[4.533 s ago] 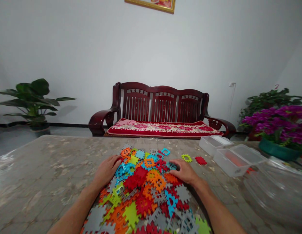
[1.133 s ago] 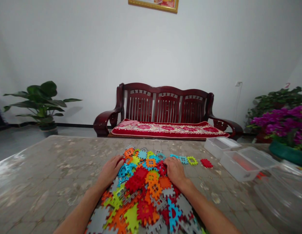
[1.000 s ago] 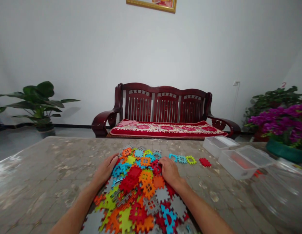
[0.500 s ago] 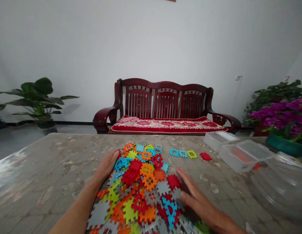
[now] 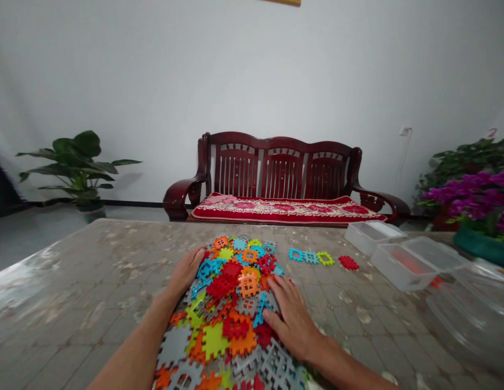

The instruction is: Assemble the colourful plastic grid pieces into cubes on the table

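A heap of flat, toothed plastic tiles in red, orange, blue, green and grey covers the marbled table in front of me. My left hand lies open along the heap's left edge, fingers flat. My right hand rests open, palm down, on the heap's right side, fingers spread over tiles. Apart from the heap, to the right, lie two blue tiles, a green tile and a red tile in a row.
Two clear plastic boxes stand at the right, with larger clear lids or tubs nearer the edge. A pot of purple flowers is at the far right. A dark wooden bench and a leafy plant stand beyond the table.
My right hand pulled back from the heap's far side, swung out to the right, and now lies flat on the heap's right side. My left hand stayed at the left edge.
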`<state>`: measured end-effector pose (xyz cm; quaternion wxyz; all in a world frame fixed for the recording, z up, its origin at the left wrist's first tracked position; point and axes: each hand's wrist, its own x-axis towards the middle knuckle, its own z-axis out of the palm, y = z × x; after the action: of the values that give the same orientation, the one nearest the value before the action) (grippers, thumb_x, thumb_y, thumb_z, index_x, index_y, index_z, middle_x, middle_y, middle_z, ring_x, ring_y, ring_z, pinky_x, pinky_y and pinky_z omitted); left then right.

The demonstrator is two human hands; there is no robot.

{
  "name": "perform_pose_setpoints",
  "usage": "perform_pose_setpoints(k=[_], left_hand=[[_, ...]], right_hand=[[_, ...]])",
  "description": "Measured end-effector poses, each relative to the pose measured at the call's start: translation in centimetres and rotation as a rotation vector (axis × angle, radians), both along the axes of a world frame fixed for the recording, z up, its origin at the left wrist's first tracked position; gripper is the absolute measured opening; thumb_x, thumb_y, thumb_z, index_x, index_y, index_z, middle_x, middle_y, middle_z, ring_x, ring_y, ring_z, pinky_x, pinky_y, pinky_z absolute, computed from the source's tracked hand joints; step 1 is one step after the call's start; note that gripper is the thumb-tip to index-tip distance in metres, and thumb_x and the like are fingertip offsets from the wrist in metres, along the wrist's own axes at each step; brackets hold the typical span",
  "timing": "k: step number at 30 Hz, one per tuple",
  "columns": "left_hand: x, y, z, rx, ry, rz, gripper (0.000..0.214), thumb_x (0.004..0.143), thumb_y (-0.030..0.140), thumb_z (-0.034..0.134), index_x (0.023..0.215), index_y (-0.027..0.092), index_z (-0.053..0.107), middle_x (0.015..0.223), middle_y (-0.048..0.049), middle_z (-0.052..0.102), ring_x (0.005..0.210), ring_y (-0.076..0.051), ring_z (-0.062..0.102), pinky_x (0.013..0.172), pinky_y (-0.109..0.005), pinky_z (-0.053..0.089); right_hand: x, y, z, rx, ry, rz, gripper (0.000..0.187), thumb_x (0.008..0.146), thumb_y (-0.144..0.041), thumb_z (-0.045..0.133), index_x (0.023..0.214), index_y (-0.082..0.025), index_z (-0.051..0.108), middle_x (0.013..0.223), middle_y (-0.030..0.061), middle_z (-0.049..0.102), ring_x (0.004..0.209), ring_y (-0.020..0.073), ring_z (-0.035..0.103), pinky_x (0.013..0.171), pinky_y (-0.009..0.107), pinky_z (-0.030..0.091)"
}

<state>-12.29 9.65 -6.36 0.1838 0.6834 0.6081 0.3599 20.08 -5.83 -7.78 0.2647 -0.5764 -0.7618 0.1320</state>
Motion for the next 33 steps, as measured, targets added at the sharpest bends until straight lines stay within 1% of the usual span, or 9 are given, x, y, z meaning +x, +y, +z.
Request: perform_pose_setpoints(k=[4,6,8,13,17,19,23,29,33], left_hand=[[-0.1,0.3,-0.3,-0.003,-0.051,0.018,0.062,0.093,0.050,0.028,0.124,0.013,0.067,0.132,-0.0133,0.069,0.126,-0.028,0.061,0.114,-0.042,0.040],[-0.2,0.4,-0.5,-0.010,-0.065,0.026,0.062,0.093,0.051,0.030,0.123,0.013,0.067,0.132,-0.0135,0.069,0.125,-0.028,0.061,0.113,-0.043,0.041],[-0.2,0.4,-0.5,-0.021,-0.068,0.034,0.061,0.093,0.052,0.030,0.123,0.014,0.068,0.131,-0.0130,0.069,0.124,-0.029,0.062,0.112,-0.043,0.042],[-0.2,0.2,-0.2,-0.030,-0.067,-0.027,0.065,0.093,0.055,0.029,0.125,0.014,0.068,0.132,-0.0118,0.070,0.124,-0.028,0.062,0.112,-0.042,0.042],[-0.1,-0.1,0.1,-0.026,-0.054,-0.107,0.064,0.092,0.058,0.032,0.124,0.018,0.070,0.133,-0.0096,0.070,0.126,-0.029,0.061,0.112,-0.044,0.042],[0.0,-0.2,0.2,-0.023,-0.052,-0.117,0.063,0.091,0.058,0.034,0.123,0.019,0.071,0.133,-0.0090,0.069,0.126,-0.029,0.061,0.112,-0.044,0.042],[0.0,-0.3,0.2,-0.021,-0.040,-0.127,0.063,0.092,0.057,0.033,0.125,0.018,0.070,0.134,-0.0088,0.069,0.126,-0.028,0.061,0.113,-0.044,0.041],[0.2,-0.2,0.2,-0.028,-0.009,-0.103,0.060,0.090,0.054,0.036,0.124,0.017,0.070,0.133,-0.0100,0.070,0.125,-0.028,0.062,0.111,-0.044,0.043],[0.3,-0.2,0.2,-0.009,-0.012,-0.088,0.057,0.090,0.053,0.038,0.121,0.019,0.072,0.130,-0.0093,0.071,0.123,-0.029,0.063,0.111,-0.044,0.043]], right_hand=[[0.4,1.7,1.4,0.064,0.142,-0.032,0.045,0.098,-0.047,0.046,0.136,-0.027,0.061,0.146,0.0068,0.056,0.139,0.0271,0.045,0.119,0.050,0.032],[0.9,3.5,2.6,0.091,0.192,-0.056,0.040,0.099,-0.042,0.041,0.124,-0.026,0.069,0.138,0.0069,0.063,0.132,0.0252,0.052,0.116,0.047,0.036],[1.0,6.1,3.8,0.105,0.212,-0.060,0.040,0.099,-0.034,0.038,0.121,-0.024,0.070,0.133,0.0075,0.066,0.127,0.0233,0.055,0.113,0.044,0.038],[-0.5,13.2,5.9,0.017,0.017,-0.062,0.041,0.095,-0.023,0.043,0.128,-0.022,0.067,0.131,0.0061,0.068,0.125,0.0217,0.057,0.111,0.037,0.038],[-2.6,16.4,6.4,-0.066,-0.211,-0.072,0.043,0.099,-0.025,0.036,0.132,-0.024,0.064,0.135,0.0053,0.066,0.128,0.0214,0.055,0.110,0.035,0.038],[-3.3,17.0,6.4,-0.078,-0.252,-0.065,0.042,0.099,-0.026,0.038,0.130,-0.024,0.066,0.132,0.0064,0.068,0.127,0.0232,0.055,0.109,0.037,0.038],[-3.9,17.3,6.3,-0.089,-0.285,-0.040,0.038,0.092,-0.026,0.050,0.126,-0.028,0.069,0.125,0.0051,0.071,0.124,0.0250,0.056,0.106,0.038,0.039],[-2.9,16.8,6.1,-0.047,-0.212,-0.061,0.043,0.086,-0.018,0.054,0.124,-0.030,0.071,0.118,0.0002,0.074,0.116,0.0218,0.059,0.100,0.031,0.043],[-2.1,16.3,6.2,-0.046,-0.160,-0.085,0.037,0.091,-0.021,0.050,0.119,-0.028,0.074,0.122,-0.0004,0.074,0.117,0.0205,0.060,0.103,0.030,0.042]])
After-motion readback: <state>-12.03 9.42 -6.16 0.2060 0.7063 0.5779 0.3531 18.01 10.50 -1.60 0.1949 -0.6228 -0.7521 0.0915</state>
